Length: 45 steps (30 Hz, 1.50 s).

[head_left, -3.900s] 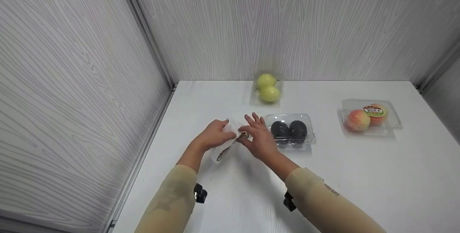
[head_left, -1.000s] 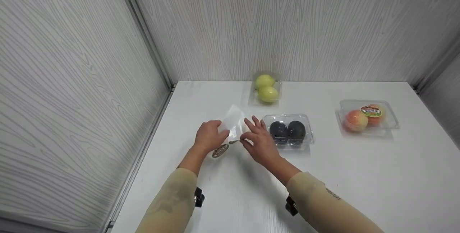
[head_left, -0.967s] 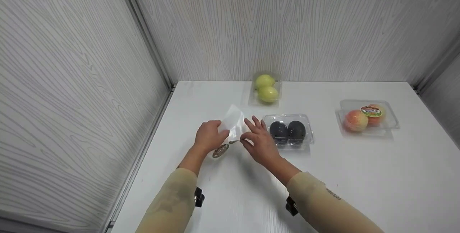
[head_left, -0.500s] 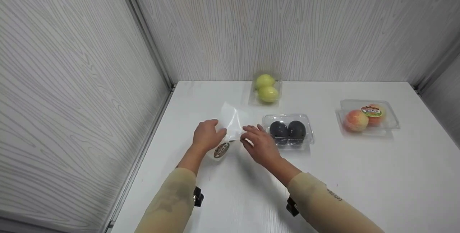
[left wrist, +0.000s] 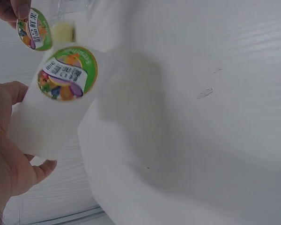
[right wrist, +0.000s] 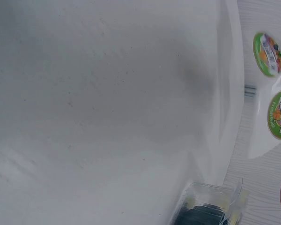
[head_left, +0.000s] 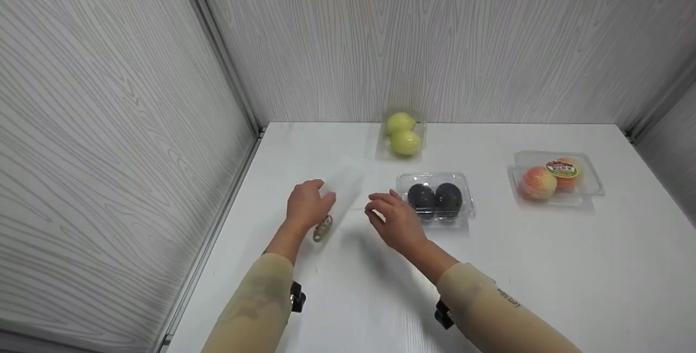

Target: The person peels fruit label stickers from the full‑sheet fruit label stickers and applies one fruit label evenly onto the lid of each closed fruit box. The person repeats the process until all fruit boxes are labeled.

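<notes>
My left hand (head_left: 307, 206) pinches a whitish backing sheet (left wrist: 35, 129) between thumb and fingers. One oval fruit label sticker (left wrist: 68, 72), green-rimmed with printed fruit and lettering, is on that sheet. A second, matching sticker (left wrist: 35, 30) is pinched by its edge in my right hand (head_left: 396, 220), and it overlaps the sheet's corner in the left wrist view. In the head view this held sticker is nearly edge-on and barely shows. My right hand is just left of a clear clamshell box (head_left: 435, 179) holding two dark round fruits (head_left: 449, 197).
Two yellow-green fruits (head_left: 405, 142) lie in a clear box at the table's back edge. At the right, a clear box (head_left: 592, 179) holds two red-yellow fruits (head_left: 539, 183), with an oval label (head_left: 562, 168) on it. White panels (head_left: 435, 43) stand behind and to the left.
The sticker has come off the sheet into my right hand's fingertips. My left hand has moved left with the backing sheet, away from the right hand, which has barely moved.
</notes>
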Each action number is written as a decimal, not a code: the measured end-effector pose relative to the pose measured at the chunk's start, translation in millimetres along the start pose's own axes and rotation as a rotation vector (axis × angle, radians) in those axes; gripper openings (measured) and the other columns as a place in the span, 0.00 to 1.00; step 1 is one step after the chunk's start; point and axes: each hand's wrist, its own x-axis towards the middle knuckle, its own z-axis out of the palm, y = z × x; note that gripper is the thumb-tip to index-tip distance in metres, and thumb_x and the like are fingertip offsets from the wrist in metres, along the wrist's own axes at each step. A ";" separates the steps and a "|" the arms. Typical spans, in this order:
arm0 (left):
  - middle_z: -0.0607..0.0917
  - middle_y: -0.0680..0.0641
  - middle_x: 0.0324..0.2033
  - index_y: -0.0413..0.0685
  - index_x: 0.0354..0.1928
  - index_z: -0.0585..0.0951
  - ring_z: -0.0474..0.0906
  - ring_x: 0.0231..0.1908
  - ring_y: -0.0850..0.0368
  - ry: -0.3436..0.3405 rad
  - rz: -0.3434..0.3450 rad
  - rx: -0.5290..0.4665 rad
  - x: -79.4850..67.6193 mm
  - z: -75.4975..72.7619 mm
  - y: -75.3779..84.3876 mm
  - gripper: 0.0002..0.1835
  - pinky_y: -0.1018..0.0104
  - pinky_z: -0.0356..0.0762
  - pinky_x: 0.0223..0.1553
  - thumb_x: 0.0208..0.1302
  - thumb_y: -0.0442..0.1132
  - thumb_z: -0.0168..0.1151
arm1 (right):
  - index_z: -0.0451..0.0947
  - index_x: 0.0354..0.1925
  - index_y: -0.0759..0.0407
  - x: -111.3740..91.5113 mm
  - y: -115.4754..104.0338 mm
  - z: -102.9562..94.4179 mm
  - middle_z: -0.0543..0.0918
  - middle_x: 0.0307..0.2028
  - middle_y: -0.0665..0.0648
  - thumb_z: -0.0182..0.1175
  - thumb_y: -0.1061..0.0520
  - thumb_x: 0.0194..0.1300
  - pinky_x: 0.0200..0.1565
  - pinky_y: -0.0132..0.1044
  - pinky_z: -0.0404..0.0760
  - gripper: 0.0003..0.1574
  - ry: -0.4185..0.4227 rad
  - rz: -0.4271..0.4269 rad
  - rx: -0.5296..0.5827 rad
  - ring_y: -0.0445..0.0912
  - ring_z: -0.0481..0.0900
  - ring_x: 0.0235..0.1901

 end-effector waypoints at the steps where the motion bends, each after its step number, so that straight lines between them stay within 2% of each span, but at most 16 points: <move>1: 0.82 0.35 0.64 0.34 0.67 0.80 0.76 0.68 0.38 0.005 0.000 -0.003 0.6 0.1 -1.0 0.28 0.47 0.72 0.70 0.73 0.45 0.62 | 0.86 0.37 0.58 -0.3 0.1 -0.8 0.90 0.48 0.58 0.74 0.65 0.65 0.67 0.56 0.76 0.05 0.006 0.002 -0.001 0.53 0.89 0.51; 10: 0.81 0.34 0.66 0.33 0.68 0.78 0.74 0.69 0.37 -0.008 -0.048 0.012 5.0 1.9 -11.6 0.29 0.46 0.71 0.71 0.73 0.45 0.62 | 0.86 0.36 0.57 -2.0 5.1 -6.9 0.90 0.48 0.58 0.73 0.66 0.65 0.67 0.56 0.76 0.06 0.040 0.023 0.008 0.52 0.88 0.52; 17: 0.81 0.34 0.65 0.32 0.67 0.79 0.75 0.69 0.36 -0.018 -0.048 0.020 7.4 3.8 -18.5 0.28 0.46 0.71 0.70 0.73 0.44 0.62 | 0.86 0.37 0.58 -3.0 8.5 -13.1 0.89 0.50 0.59 0.74 0.66 0.64 0.68 0.59 0.74 0.06 0.065 0.018 0.013 0.54 0.88 0.53; 25: 0.77 0.33 0.69 0.31 0.72 0.74 0.72 0.71 0.37 -0.108 -0.106 -0.142 15.6 4.8 -19.4 0.33 0.46 0.69 0.72 0.73 0.46 0.66 | 0.86 0.37 0.58 -4.4 13.0 -18.7 0.89 0.51 0.60 0.74 0.66 0.64 0.69 0.59 0.73 0.06 0.073 0.021 0.007 0.56 0.87 0.56; 28: 0.76 0.31 0.69 0.30 0.73 0.72 0.72 0.71 0.36 -0.115 -0.116 -0.155 18.6 7.9 -24.5 0.35 0.45 0.68 0.72 0.73 0.46 0.67 | 0.86 0.38 0.58 -4.3 11.7 -22.5 0.89 0.51 0.60 0.74 0.65 0.65 0.69 0.58 0.73 0.05 0.063 0.028 0.000 0.57 0.86 0.57; 32: 0.74 0.29 0.69 0.26 0.71 0.72 0.67 0.73 0.33 -0.101 -0.134 -0.104 21.7 13.3 -37.0 0.35 0.45 0.66 0.74 0.72 0.45 0.67 | 0.86 0.37 0.58 -4.0 11.4 -25.4 0.89 0.52 0.60 0.73 0.65 0.66 0.70 0.58 0.73 0.05 0.057 0.032 -0.008 0.57 0.86 0.57; 36: 0.71 0.27 0.72 0.26 0.69 0.74 0.59 0.77 0.30 -0.085 -0.168 -0.064 23.0 16.1 -49.1 0.33 0.43 0.61 0.76 0.72 0.45 0.66 | 0.86 0.37 0.58 -4.0 13.1 -27.0 0.89 0.52 0.61 0.74 0.66 0.65 0.68 0.60 0.73 0.06 0.068 0.021 -0.008 0.58 0.86 0.57; 39: 0.67 0.27 0.75 0.27 0.69 0.74 0.51 0.79 0.27 -0.071 -0.186 -0.027 22.6 17.1 -55.9 0.33 0.38 0.54 0.77 0.73 0.46 0.65 | 0.86 0.37 0.59 -4.1 13.6 -28.5 0.89 0.51 0.62 0.74 0.66 0.64 0.68 0.61 0.74 0.06 0.078 0.014 -0.002 0.58 0.86 0.57; 45: 0.64 0.24 0.75 0.30 0.68 0.77 0.46 0.78 0.21 -0.029 -0.172 0.126 21.2 23.9 -69.5 0.32 0.28 0.47 0.76 0.72 0.49 0.64 | 0.87 0.37 0.58 -4.3 12.2 -32.1 0.89 0.52 0.60 0.73 0.65 0.66 0.69 0.60 0.73 0.04 0.073 0.023 -0.003 0.57 0.86 0.57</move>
